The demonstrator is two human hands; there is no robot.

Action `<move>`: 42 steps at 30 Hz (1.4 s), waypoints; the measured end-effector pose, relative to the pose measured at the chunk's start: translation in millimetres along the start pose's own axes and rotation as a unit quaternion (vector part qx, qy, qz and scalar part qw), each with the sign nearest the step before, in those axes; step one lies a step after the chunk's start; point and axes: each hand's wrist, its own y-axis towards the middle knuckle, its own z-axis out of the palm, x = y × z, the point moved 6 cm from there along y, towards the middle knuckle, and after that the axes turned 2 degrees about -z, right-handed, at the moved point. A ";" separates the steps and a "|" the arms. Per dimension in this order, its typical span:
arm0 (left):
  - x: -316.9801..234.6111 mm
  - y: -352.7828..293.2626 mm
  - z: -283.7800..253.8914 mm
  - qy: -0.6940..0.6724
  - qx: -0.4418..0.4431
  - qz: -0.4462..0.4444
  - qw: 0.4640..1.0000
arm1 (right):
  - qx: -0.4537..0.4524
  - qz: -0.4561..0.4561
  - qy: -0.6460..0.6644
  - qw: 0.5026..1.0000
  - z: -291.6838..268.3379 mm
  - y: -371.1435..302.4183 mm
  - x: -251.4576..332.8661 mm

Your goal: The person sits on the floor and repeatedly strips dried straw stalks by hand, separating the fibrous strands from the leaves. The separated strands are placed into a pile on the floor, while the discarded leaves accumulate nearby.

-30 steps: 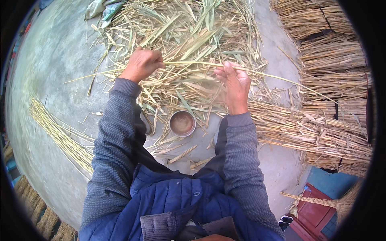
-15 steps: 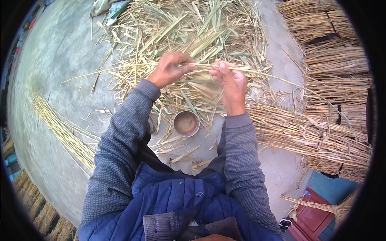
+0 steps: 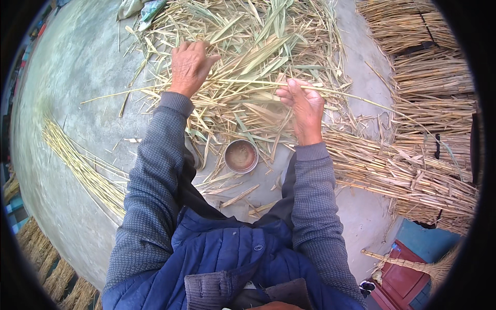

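Currently I log: one stalk (image 3: 356,96), pinched by the right hand (image 3: 307,112), fingers together, above leaves (image 3: 271,33); left hand (image 3: 188,67), fingers spread; bare bundle (image 3: 85,169), seemingly done; husked bundle (image 3: 395,168), seemingly pending.

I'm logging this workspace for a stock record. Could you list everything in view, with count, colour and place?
Long stalk: one, yellow-green, across the centre
Leaf heap: one, green and straw, top centre
Bowl: one, brownish inside, below the heap
Thin-stalk sheaf: one, yellow-green, left
Coarse-stalk sheaf: one, tan, right
Banded bundles: several, tan, far right
Straw bundles: several, brown, lower left
Cloth or sack: at least one, whitish and green, top left
Broom-like thing: one, straw, lower right
Panel: one, dark red, lower right
Floor: one, grey, beneath
Vest: one, navy, bottom centre
Sleeves: two, grey, either side
Left hand: one, brown, over the heap
Right hand: one, brown, holding the stalk
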 end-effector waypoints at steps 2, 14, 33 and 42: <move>-34.4 -6.2 1.5 -0.086 -0.017 0.099 0.991 | 0.004 0.010 0.008 1.000 5.2 1.1 -3.2; 18.3 -9.7 -12.9 -0.035 0.171 -0.006 0.985 | -0.042 -0.017 0.054 0.998 -33.9 11.5 25.7; -45.8 -2.9 -13.7 -0.490 -0.078 -0.058 0.866 | -0.062 -0.049 -0.029 0.996 -5.7 0.5 12.9; -53.4 -0.4 -12.0 -0.138 -0.043 0.145 0.979 | -0.041 -0.036 0.022 0.998 -2.0 4.9 6.7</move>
